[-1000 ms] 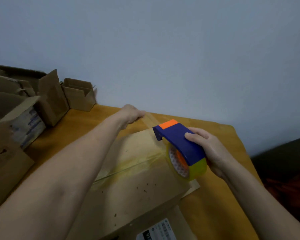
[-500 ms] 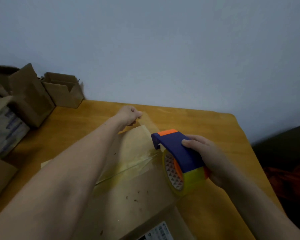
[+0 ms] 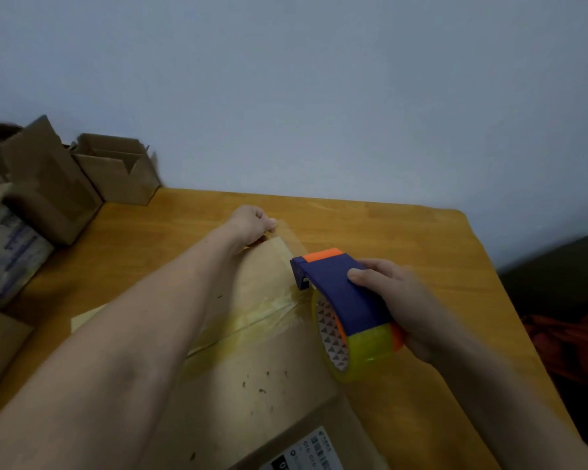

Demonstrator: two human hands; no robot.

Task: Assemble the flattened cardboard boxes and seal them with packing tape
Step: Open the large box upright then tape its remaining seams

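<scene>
A brown cardboard box [image 3: 252, 374] lies on the wooden table [image 3: 404, 239], with a strip of clear yellowish tape along its centre seam. My right hand [image 3: 398, 300] grips a blue and orange tape dispenser [image 3: 343, 300] holding a roll of clear tape, its front edge at the box's right side. A stretch of tape [image 3: 291, 237] runs from the dispenser to my left hand [image 3: 252, 222], which pinches the tape's end at the box's far corner. My left forearm lies across the box and hides part of the seam.
Several open and folded cardboard boxes [image 3: 116, 167] crowd the table's back left corner against the wall. A white shipping label [image 3: 306, 456] shows on the box's near side. The table's right edge drops off beside a dark seat with a red cloth [image 3: 571, 340].
The dispenser has shifted slightly down and toward me along the box's right side. My left hand stays at the far corner holding the tape end. The view has tilted down.
</scene>
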